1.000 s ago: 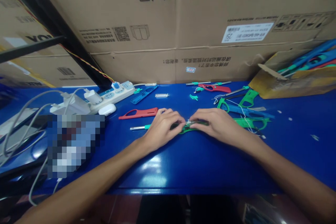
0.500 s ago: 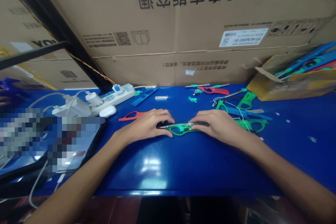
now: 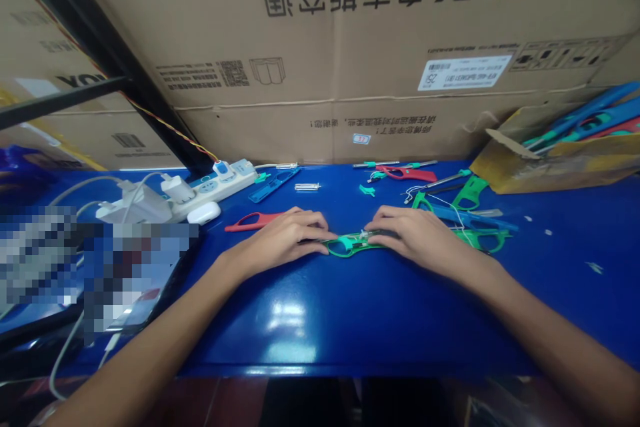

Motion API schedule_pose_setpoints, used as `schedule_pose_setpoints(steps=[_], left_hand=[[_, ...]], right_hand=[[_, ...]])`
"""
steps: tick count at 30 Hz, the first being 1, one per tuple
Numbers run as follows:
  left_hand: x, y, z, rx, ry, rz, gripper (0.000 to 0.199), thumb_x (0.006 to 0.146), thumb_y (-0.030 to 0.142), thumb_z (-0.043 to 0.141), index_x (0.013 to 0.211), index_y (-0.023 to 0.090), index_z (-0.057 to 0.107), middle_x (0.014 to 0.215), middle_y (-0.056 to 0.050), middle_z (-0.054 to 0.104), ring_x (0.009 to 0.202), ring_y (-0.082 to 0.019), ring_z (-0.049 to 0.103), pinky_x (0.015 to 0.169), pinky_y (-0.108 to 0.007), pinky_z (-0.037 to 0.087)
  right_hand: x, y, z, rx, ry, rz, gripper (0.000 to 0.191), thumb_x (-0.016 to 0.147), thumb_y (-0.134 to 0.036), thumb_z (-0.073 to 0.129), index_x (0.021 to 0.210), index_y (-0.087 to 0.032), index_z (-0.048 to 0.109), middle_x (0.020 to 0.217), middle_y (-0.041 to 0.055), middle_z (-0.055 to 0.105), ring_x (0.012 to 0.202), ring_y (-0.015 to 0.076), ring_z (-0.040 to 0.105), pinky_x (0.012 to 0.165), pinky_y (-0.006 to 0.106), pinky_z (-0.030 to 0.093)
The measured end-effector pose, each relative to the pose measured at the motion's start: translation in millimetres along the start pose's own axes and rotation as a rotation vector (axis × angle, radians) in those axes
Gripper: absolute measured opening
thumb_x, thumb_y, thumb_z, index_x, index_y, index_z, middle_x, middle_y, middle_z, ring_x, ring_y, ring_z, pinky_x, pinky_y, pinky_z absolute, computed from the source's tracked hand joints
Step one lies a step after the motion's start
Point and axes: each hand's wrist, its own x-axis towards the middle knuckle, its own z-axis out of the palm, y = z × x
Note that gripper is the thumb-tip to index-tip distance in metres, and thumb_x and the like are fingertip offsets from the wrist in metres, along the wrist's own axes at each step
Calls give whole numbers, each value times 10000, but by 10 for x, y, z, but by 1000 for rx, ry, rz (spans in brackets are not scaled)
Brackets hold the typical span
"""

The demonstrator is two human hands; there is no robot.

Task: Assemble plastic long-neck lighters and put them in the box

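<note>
The left fingers [image 3: 314, 233], nearly closed, seem to pinch the looped end of the thin plastic green shell [image 3: 344, 255]; the right fingers [image 3: 386, 224] pinch its other end. A small teal piece [image 3: 345, 243] sits at the loop. Beneath spreads the glossy blue desk [image 3: 320, 320], a smooth red shell [image 3: 265, 219] beyond the left fingers.

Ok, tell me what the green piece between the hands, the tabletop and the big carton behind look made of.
Green piece: probably moulded plastic, judging by its even bright colour and thin looped rim.
Tabletop: smooth, glossy blue with bright reflections; painted metal, laminate or a plastic cover, I can't tell which.
Big carton: matte brown cardboard, by its creases and printing.
</note>
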Motion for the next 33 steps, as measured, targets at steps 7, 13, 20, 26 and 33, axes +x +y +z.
schedule_pose_setpoints(steps=[7,13,20,26,33], left_hand=[[12,17,-2,-30,-2,-42,256,987,381,595,1186,249,689,1118,-40,667,1028,-182,613,902,-320,394],[16,23,-7,-23,4,-51,251,982,395,603,1140,227,701,1094,-35,676,998,-172,628,908,-320,406],[5,2,-3,-36,9,-42,245,991,392,591,1147,236,698,1100,-36,674,1011,-172,626,900,-321,420],[11,-6,-15,-44,15,-32,237,989,376,594,1142,227,695,1094,-39,672,1013,-173,626,891,-314,424],[-1,-15,-7,-54,15,-38,239,984,359,601,1155,219,694,1096,-37,666,1004,-168,627,904,-312,426]], right_hand=[[-12,24,-9,8,-27,-35,253,993,-335,549,1151,-265,733,1143,57,690,929,212,687,752,335,501],[-20,14,-27,0,-59,-50,257,997,-319,539,1165,-260,724,1134,58,682,900,200,686,756,327,509],[-17,9,-61,32,-73,-76,310,1006,-324,502,1237,-259,698,1149,75,670,904,207,681,750,339,518],[-19,57,-21,86,-44,-126,316,1014,-338,478,1218,-291,715,1149,69,664,899,201,675,769,344,513],[-27,47,-32,52,-59,-132,330,1023,-375,473,1258,-299,690,1190,59,644,912,194,664,771,329,500]])
